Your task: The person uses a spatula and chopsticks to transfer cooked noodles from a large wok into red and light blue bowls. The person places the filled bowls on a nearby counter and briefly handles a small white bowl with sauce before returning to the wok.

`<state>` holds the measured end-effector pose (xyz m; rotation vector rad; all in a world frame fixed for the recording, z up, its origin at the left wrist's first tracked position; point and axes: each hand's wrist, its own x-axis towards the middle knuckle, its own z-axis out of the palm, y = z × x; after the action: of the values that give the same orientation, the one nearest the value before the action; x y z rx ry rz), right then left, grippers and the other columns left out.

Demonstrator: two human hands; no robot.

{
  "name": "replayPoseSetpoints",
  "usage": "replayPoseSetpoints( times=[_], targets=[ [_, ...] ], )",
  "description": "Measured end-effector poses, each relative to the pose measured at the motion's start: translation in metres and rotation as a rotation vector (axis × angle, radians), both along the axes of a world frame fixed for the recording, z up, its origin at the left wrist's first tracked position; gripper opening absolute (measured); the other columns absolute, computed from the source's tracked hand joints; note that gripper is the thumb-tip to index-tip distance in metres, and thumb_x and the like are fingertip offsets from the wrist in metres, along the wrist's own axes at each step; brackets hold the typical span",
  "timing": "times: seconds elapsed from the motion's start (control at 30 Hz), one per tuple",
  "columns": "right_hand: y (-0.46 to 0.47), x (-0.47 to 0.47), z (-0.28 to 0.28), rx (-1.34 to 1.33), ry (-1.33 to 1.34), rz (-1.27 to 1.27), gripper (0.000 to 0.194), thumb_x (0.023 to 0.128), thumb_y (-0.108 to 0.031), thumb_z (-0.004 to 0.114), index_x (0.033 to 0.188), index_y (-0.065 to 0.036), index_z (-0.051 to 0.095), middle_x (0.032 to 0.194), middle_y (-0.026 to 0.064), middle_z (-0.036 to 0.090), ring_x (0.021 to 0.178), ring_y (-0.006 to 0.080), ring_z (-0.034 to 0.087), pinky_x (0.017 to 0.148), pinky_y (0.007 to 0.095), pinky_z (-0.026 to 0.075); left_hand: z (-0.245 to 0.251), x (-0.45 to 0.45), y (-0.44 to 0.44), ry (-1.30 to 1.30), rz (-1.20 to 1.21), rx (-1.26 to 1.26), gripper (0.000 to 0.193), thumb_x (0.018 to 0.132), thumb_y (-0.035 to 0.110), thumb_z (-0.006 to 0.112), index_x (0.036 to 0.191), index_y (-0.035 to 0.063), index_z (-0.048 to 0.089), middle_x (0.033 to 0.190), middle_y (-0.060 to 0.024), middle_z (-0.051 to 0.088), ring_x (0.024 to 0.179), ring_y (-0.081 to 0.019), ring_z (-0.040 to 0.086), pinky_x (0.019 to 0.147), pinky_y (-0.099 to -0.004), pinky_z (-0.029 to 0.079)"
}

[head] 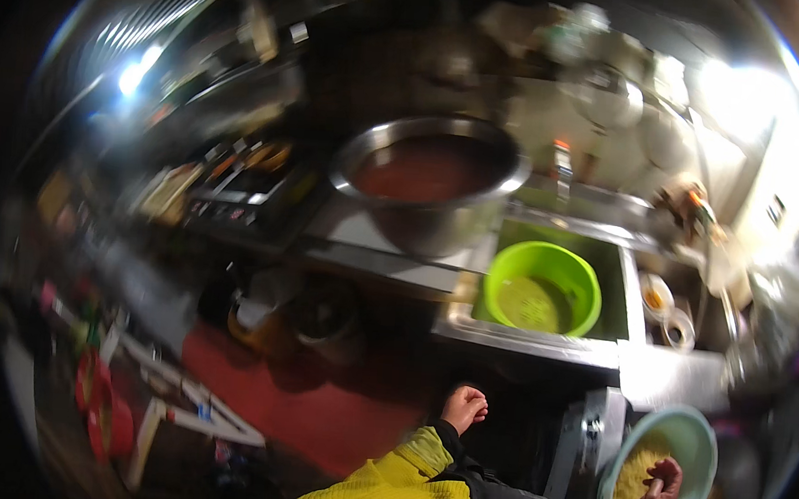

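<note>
My left hand (465,409), below a yellow sleeve with a dark cuff, hangs in front of the sink counter with its fingers curled and nothing seen in them. At the lower right my right hand (661,486) is over a pale blue plastic basin (704,443) that holds a yellowish, crumbly food (636,480). Its fingers are bent; whether they hold anything is too blurred to tell. A bright green plastic basin (588,271) with some liquid in it stands in the steel sink (613,283).
Left of the sink, a large steel pot (435,228) with reddish-brown contents stands on the counter. White bowls (679,328) sit in the right-hand basin. A metal cabinet (587,432) adjoins the pale blue basin. Red flooring (362,412) and a white folding frame (217,430) lie at left.
</note>
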<state>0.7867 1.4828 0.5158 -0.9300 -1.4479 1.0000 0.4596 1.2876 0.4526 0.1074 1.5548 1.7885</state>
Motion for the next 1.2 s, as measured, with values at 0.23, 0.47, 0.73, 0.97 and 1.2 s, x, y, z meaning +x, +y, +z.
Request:
replayPoseSetpoints(
  times=[0.23, 0.47, 0.73, 0.97, 1.2],
  targets=[
    [-0.021, -0.233, 0.002, 0.121, 0.055, 0.652, 0.010, 0.072, -0.001, 0.041, 0.064, -0.005, 0.046, 0.059, 0.0013, 0.041, 0.053, 0.0090, 0.038, 0.048, 0.0198, 0.029, -0.020, -0.108, -0.143, -0.015, 0.533, 0.054, 0.016, 0.082, 0.008, 0.058, 0.095, 0.0039, 0.050, 0.083, -0.0074, 0.057, 0.073, -0.0144, 0.058, 0.065, -0.0276, 0.052],
    [-0.168, -0.432, 0.047, 0.101, -0.469, 0.937, 0.012, 0.080, -0.008, 0.050, 0.086, -0.005, 0.060, 0.075, 0.0042, 0.056, 0.071, 0.0137, 0.051, 0.065, 0.0268, 0.043, 0.012, -0.207, -0.310, 0.143, 1.089, 0.265, 0.016, 0.078, 0.000, 0.059, 0.089, 0.0066, 0.049, 0.078, -0.0066, 0.056, 0.064, -0.0158, 0.058, 0.057, -0.0285, 0.050],
    [-0.281, -0.577, 0.076, 0.244, -0.456, 1.322, 0.016, 0.082, -0.007, 0.051, 0.096, 0.001, 0.054, 0.085, 0.0047, 0.052, 0.077, 0.0120, 0.047, 0.071, 0.0252, 0.040, 0.028, -0.185, -0.395, 0.319, 1.366, 0.033, 0.010, 0.080, 0.005, 0.056, 0.089, 0.0005, 0.054, 0.075, -0.0080, 0.059, 0.067, -0.0165, 0.058, 0.059, -0.0297, 0.048],
    [-0.343, -0.665, 0.082, 0.150, -0.462, 1.628, 0.024, 0.080, -0.009, 0.057, 0.101, 0.001, 0.056, 0.086, 0.0090, 0.061, 0.081, 0.0158, 0.056, 0.076, 0.0288, 0.045, 0.033, -0.200, -0.435, 0.082, 1.669, -0.022, 0.017, 0.078, 0.002, 0.060, 0.092, 0.0015, 0.051, 0.076, -0.0088, 0.058, 0.063, -0.0178, 0.058, 0.058, -0.0299, 0.050],
    [-0.427, -0.759, 0.059, 0.185, -0.435, 1.924, 0.021, 0.083, -0.012, 0.058, 0.101, 0.000, 0.057, 0.088, 0.0095, 0.063, 0.078, 0.0152, 0.059, 0.072, 0.0280, 0.047, 0.053, -0.231, -0.461, 0.139, 1.820, 0.120, 0.016, 0.084, 0.001, 0.053, 0.099, 0.0025, 0.048, 0.084, -0.0102, 0.058, 0.070, -0.0188, 0.060, 0.062, -0.0324, 0.053]
  ],
)
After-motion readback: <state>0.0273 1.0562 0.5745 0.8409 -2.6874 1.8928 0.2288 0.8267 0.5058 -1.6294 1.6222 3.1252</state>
